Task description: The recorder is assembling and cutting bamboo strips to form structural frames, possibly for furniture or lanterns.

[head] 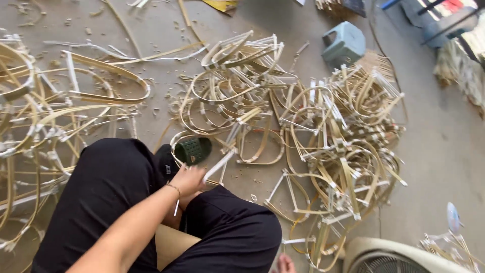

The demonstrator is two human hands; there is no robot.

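From the head camera, the person sits low on a concrete floor [444,151], knees in black trousers spread wide so the work falls between them. The left hand [188,180] is closed around the near end of a pale bamboo strip [218,166], which slants up and to the right toward a bent hoop [202,139] lying just beyond the dark green sandal [193,150]; holding it by the end leaves the far tip free to meet the hoop. The right hand is not visible, so its grip cannot be told. Heaps of finished bent bamboo frames [338,146] lie to the right and more at the left, near enough to reach. A grey plastic stool [344,44] stands farther back, and a fan [389,258] sits at the lower right.
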